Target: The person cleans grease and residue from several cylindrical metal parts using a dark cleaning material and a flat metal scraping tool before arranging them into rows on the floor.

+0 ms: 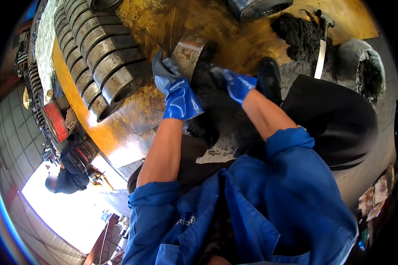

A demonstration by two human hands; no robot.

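A short, thick metal ring [188, 54] with a rusty, worn outer face stands on the oily yellow sheet in front of me. My left hand [167, 75], in a blue rubber glove, is against its left side, closed about the near edge. At the ring's dark right-hand opening is my right hand [235, 84], gloved the same way. Its fingers are blackened and smeared by motion, so I cannot tell whether they hold anything. My black boot [269, 79] rests just right of that hand.
Rows of similar metal rings [108, 57] lie at the left. A heap of black greasy material [298, 35], a hammer [325, 22] and a grimy bucket [362, 68] are at the right. Another ring [256, 8] sits at the far edge. A person [68, 176] works in the left background.
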